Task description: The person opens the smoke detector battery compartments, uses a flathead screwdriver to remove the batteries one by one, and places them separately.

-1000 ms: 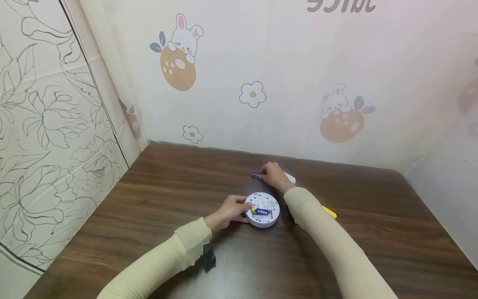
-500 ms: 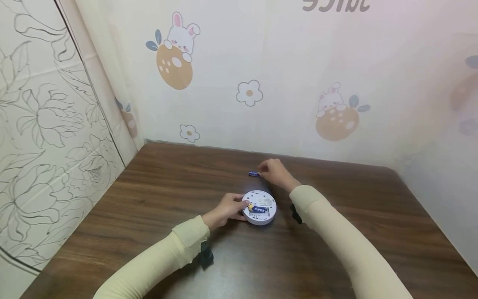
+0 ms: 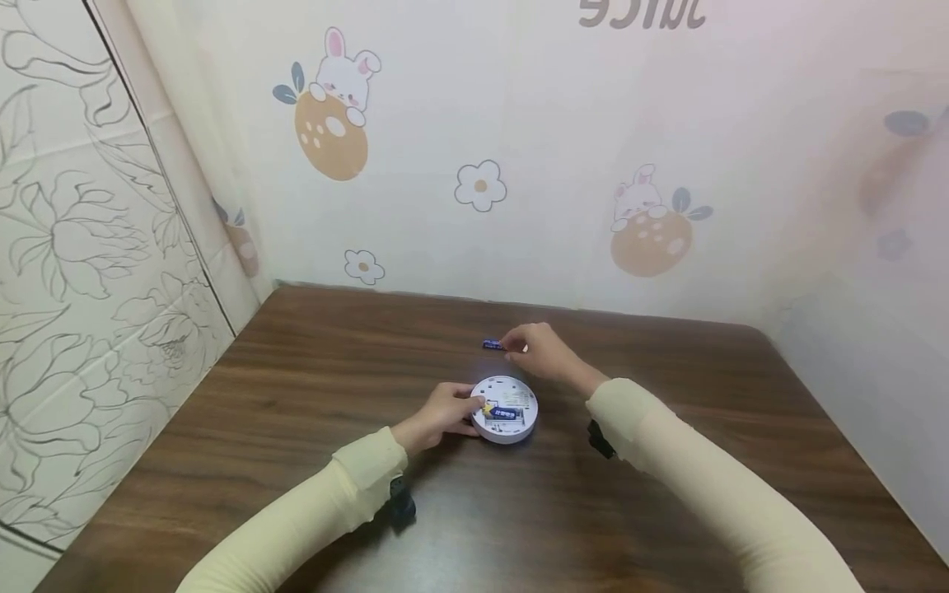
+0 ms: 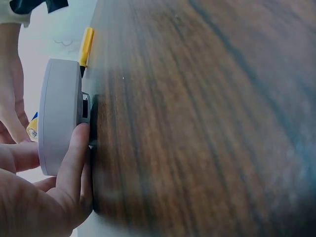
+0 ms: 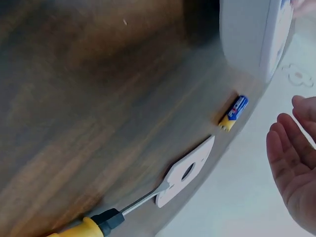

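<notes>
"On the brown wooden surface, what, and how close to each hand?"

"A white round device, right in the grip of the left hand: thumb on the upper face, other fingers underneath. Farther back, past the device's rim, the right hand, with loosely bent fingers and nothing gripped. In the device's recess, a blue battery, yellow end close to the left thumb. At the right fingertips, a loose battery."

"Touching?"

"Overlapping in the head view, but plainly apart in the right wrist view, with the loose battery flat on the surface."

"Anything from one camera only?"

"From the left wrist, the underside of the device with a small slot near the fingers, and a yellow battery end jutting past the upper face. From both wrists, a yellow-handled screwdriver; from the right one alone, the screwdriver's metal tip over a flat white plate with a dark hole."

"And hidden or cut off?"

"In the head view, the screwdriver, apparently behind the right sleeve, and the plate, lost around the right hand. In the right wrist view, the device and the screwdriver's handle, both cut by the frame edge. On both batteries, print too small to read."
</notes>
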{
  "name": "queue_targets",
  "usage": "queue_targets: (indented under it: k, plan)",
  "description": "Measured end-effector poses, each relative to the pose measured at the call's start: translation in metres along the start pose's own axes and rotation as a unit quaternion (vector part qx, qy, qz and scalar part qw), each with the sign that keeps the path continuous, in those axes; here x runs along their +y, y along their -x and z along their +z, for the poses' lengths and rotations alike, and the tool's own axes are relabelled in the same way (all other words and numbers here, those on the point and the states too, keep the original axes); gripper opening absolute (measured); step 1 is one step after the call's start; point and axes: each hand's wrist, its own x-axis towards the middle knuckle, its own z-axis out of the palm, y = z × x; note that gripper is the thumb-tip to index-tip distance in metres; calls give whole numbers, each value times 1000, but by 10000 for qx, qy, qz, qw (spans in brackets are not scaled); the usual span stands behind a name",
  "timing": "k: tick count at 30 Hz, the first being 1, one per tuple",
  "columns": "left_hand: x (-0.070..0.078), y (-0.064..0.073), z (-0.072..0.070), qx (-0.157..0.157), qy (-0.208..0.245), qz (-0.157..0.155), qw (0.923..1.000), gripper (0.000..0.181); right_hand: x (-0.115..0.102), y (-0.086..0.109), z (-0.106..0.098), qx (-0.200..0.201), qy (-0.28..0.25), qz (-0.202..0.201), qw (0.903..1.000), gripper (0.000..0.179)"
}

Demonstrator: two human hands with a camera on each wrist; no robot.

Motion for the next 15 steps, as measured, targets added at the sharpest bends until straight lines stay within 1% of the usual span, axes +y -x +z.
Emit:
queue_targets:
  k: [7, 11, 15]
  plan:
    - [1, 1, 0, 14, -10, 16, 10000, 40, -11, 22, 2, 71, -177, 119, 9997, 16]
    - [0, 1, 0, 20, 15, 32, 10000, 41, -16, 33, 5, 55, -273, -26, 9996, 15]
    - [-1, 1, 0, 26, 67, 21, 10000, 40, -20, 42, 9, 3, -212, -109, 9997, 17]
